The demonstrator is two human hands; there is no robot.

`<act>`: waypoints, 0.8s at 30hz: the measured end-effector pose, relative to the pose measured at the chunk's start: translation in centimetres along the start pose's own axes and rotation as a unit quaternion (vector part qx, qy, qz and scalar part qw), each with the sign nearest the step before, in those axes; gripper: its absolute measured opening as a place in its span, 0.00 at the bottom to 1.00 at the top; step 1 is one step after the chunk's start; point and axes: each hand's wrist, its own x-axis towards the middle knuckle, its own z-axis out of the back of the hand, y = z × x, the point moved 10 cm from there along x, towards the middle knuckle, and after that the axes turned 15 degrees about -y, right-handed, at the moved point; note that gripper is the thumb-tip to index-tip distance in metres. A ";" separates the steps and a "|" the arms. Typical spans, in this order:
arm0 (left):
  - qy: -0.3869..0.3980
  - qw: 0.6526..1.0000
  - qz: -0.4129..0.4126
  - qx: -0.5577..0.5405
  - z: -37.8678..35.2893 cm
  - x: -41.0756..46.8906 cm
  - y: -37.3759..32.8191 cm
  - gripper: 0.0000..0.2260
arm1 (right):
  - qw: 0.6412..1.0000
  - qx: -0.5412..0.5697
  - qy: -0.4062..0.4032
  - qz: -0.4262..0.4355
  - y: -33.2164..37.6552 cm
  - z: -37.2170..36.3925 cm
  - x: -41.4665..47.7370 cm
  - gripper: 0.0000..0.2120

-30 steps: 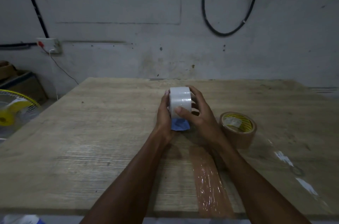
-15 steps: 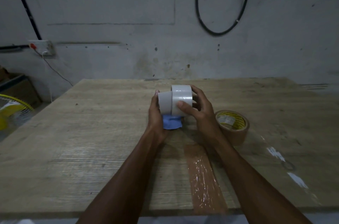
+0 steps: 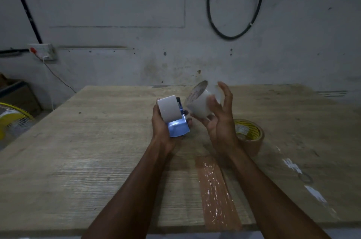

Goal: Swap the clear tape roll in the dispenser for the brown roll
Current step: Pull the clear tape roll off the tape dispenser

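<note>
Since the earlier frames the clear tape roll point(image 3: 199, 102) has come off the dispenser point(image 3: 173, 119) and now sits to its right, tilted, loosely cupped in the right hand point(image 3: 219, 121) with fingers spread. The left hand point(image 3: 160, 123) grips the dispenser, blue base toward the camera, above the table point(image 3: 78, 150). The brown roll point(image 3: 249, 137) lies flat on the table, right of the hands.
</note>
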 end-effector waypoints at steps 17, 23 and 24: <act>-0.005 1.000 -0.010 0.014 0.4 0.3 0.0 0.20 | 0.959 0.173 -0.016 -0.225 -2.8 -0.8 -1.1 0.24; -0.015 1.000 0.002 0.016 0.8 0.4 0.2 0.22 | 0.977 0.137 -0.027 -0.163 -2.2 -0.4 -0.9 0.29; -0.006 1.000 0.005 0.022 0.6 0.4 0.2 0.22 | 0.984 0.109 -0.031 -0.138 -2.3 -0.2 -0.6 0.30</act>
